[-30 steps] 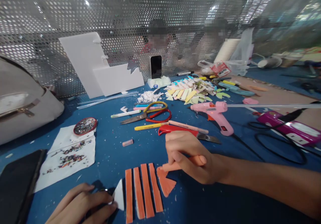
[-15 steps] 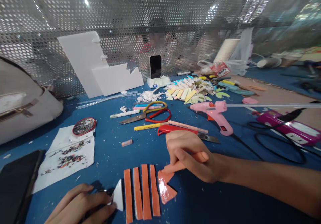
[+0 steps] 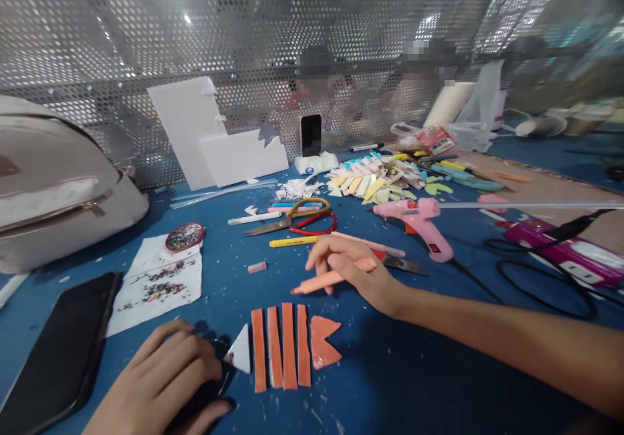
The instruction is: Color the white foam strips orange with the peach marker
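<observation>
Orange strips (image 3: 280, 347), four, lie side by side low on the blue table (image 3: 390, 383). A white triangle (image 3: 241, 355) touches the leftmost. An orange notched piece (image 3: 324, 342) sits just beside the rightmost.

Hands: the right hand (image 3: 353, 267) hovers behind the strips, fingers pinched round an orange pen (image 3: 319, 281). The pen's tip points left, clear of the pieces. The left hand (image 3: 163, 376) is curled over a dark object (image 3: 205, 393), fingertips at the triangle. Cannot tell whether it actually grips.

Risks, as judged:
- All pieces look loose. A sweep of the right forearm or a low pass of the pen would likely knock the row out of line.
- The cutter (image 3: 402, 265) lies just behind the right hand, blade bare. Knuckles drawn back carelessly could catch it.
- The glue gun (image 3: 419, 224) and its cord (image 3: 487, 279) are near the right forearm, so a snag could drag the gun.

Room:
- Open table right of the notched piece and nearer the camera.
- Left side hemmed by the phone (image 3: 58, 350) and glitter-strewn paper (image 3: 160, 279).
- Rear crowded with scissors (image 3: 297, 220) and markers.
- Near table edge not in view.
</observation>
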A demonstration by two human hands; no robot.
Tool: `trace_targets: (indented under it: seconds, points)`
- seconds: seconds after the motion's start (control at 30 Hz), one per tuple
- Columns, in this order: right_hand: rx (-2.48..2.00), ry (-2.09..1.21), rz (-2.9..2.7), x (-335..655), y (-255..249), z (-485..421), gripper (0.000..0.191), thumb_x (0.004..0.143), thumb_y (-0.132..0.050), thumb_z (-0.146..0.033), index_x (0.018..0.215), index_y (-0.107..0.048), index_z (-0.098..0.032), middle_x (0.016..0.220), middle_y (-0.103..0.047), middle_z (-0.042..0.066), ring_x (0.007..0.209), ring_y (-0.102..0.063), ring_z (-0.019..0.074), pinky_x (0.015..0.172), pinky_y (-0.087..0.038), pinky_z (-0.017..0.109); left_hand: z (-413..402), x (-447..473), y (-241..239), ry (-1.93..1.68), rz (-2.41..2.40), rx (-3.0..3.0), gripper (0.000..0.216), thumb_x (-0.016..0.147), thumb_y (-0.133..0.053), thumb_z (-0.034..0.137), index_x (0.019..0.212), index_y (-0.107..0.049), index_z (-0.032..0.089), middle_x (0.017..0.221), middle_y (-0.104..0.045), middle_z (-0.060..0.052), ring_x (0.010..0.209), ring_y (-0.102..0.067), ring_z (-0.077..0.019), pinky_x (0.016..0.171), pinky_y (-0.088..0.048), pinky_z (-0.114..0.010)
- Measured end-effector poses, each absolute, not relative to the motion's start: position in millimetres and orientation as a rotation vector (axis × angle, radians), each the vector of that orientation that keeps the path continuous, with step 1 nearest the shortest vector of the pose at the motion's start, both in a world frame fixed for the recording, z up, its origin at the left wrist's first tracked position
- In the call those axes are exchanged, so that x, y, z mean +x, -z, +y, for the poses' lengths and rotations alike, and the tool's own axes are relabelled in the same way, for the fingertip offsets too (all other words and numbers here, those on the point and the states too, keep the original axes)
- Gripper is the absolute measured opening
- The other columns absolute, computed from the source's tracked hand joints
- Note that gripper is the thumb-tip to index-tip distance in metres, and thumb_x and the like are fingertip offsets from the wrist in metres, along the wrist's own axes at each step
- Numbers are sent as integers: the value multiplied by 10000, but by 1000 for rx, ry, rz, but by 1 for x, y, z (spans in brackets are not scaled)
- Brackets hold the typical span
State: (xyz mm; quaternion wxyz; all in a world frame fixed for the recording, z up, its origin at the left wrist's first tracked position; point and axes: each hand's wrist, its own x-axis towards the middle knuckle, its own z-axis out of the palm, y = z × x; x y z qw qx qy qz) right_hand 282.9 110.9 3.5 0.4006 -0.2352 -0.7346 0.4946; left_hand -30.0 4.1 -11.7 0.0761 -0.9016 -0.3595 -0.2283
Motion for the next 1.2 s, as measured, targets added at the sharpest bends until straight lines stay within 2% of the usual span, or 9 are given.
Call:
trace_targets:
  seconds: [0.13, 0.27, 0.33, 0.47, 0.63, 0.87, 1.1, 1.2]
  points:
    - [-614, -1291, -1833, 279, -3, 114, 298, 998, -513, -433, 1113, -636, -187, 801, -672, 30, 746, -668, 157, 706, -515, 274, 5, -27, 8, 614, -1061, -2731, 193, 1034, -444, 215, 1031, -637, 218, 953, -671, 20, 868, -616, -105, 1107, -257, -294]
    - [-645, -1261, -1798, 275, -4, 118, 276, 992, -534, -407, 1157, -633, -208, 984, -656, 56, 891, -640, 162, 766, -506, 264, 15, -25, 7, 661, -1057, -2735, 249, 1031, -398, 141, 1056, -637, 204, 987, -678, -7, 880, -604, -131, 1049, -292, -341]
    - [-658, -1266, -1801, 273, -7, 120, 266, 987, -542, -393, 1151, -641, -208, 1050, -644, 66, 868, -616, 150, 731, -498, 249, 24, -24, 6, 660, -1049, -2740, 275, 1038, -366, 132, 1075, -627, 208, 1018, -691, -13, 891, -610, -135, 1041, -296, -355]
    - [-642, -1276, -1826, 270, -13, 119, 260, 987, -535, -386, 1129, -644, -198, 1027, -637, 61, 800, -588, 134, 685, -480, 241, 44, -17, 1, 648, -983, -2769, 295, 1050, -324, 130, 1107, -601, 214, 1074, -701, -13, 917, -633, -124, 1079, -268, -376]
    - [-632, -1296, -1850, 270, -14, 115, 245, 992, -516, -366, 1118, -626, -187, 1025, -626, 61, 796, -585, 128, 690, -467, 244, 65, -4, -3, 666, -926, -2790, 289, 1041, -332, 110, 1078, -600, 213, 1074, -696, -15, 929, -637, -137, 1060, -297, -399]
    - [-605, -1319, -1871, 273, -10, 118, 314, 1015, -462, -410, 1165, -626, -188, 971, -625, 61, 772, -606, 137, 588, -420, 235, 72, -5, -3, 677, -954, -2808, 248, 1031, -390, 134, 1069, -622, 213, 1038, -699, -12, 920, -640, -158, 1035, -300, -412]
    - [-525, -1385, -1901, 264, -11, 119, 339, 1019, -448, -411, 1171, -642, -178, 1037, -640, 80, 788, -611, 134, 579, -392, 226, 66, -9, 0, 736, -1017, -2938, 122, 1015, -494, 226, 1031, -615, 230, 931, -720, 28, 814, -674, -114, 927, -410, -324]
    - [-509, -1452, -1903, 259, -13, 121, 297, 1002, -486, -395, 1147, -632, -183, 1032, -624, 66, 809, -596, 131, 603, -396, 224, 67, -9, -1, 736, -1009, -2995, 115, 1013, -499, 225, 1026, -613, 235, 920, -729, 33, 811, -686, -98, 928, -434, -297]
